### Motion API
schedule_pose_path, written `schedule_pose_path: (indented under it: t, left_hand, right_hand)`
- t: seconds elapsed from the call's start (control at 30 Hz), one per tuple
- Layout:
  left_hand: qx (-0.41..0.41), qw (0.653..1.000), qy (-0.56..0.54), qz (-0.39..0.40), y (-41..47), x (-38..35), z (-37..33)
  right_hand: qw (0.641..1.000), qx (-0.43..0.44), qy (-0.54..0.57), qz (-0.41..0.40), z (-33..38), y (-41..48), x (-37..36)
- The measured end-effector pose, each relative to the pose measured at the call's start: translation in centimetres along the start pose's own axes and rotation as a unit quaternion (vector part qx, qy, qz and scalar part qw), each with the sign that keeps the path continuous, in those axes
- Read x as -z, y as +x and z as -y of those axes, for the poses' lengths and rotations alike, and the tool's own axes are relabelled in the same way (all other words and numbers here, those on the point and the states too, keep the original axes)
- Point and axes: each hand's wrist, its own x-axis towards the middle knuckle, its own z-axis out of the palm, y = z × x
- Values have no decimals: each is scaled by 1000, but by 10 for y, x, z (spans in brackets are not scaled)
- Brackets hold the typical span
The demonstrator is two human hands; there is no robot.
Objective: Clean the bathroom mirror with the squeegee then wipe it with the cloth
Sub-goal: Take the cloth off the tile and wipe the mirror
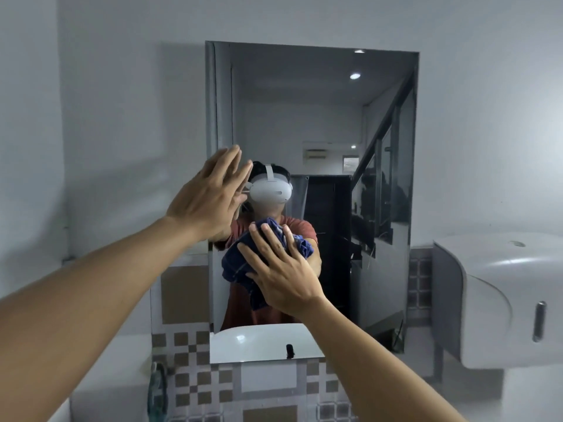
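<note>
Your right hand (pixel 281 269) presses the blue cloth (pixel 243 266) against the mirror (pixel 304 117), low of its centre.
Its fingers are splayed over the bunched cloth; your left hand (pixel 207 196), fingers straight and flat, rests at the mirror's left edge.

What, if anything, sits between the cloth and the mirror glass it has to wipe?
Nothing visible does. The right hand presses the bunched dark blue cloth flat against the rectangular wall mirror. The left hand, fingers spread, rests near the mirror's left edge, off to the cloth's side.
</note>
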Motion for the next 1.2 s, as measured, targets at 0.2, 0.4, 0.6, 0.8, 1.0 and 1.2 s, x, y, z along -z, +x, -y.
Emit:
schedule_pose_path:
  t: [0.2,0.4,0.6,0.8,1.0,1.2]
  left_hand:
    - [15,1000,-13,11,-17,-16,-7]
    - [10,1000,-6,-1,-21,-15,-23]
    - [6,1000,-6,15,-23,-19,-24]
    - [6,1000,-9,14,-24,-18,-25]
    - [20,999,-30,4,-25,-10,-26]
    - [16,1000,-18,9,-30,-7,-23]
  right_hand:
    - [997,-78,-7,8,-40,-22,13]
    - [985,-173,-13,-26,-85,-40,23]
    - [946,-319,26,-50,-117,-67,26]
    - [924,-374,62,-47,-120,-95,22]
    - [900,-416,117,-56,-110,-116,11]
    - [885,-426,172,-68,-78,-137,1]
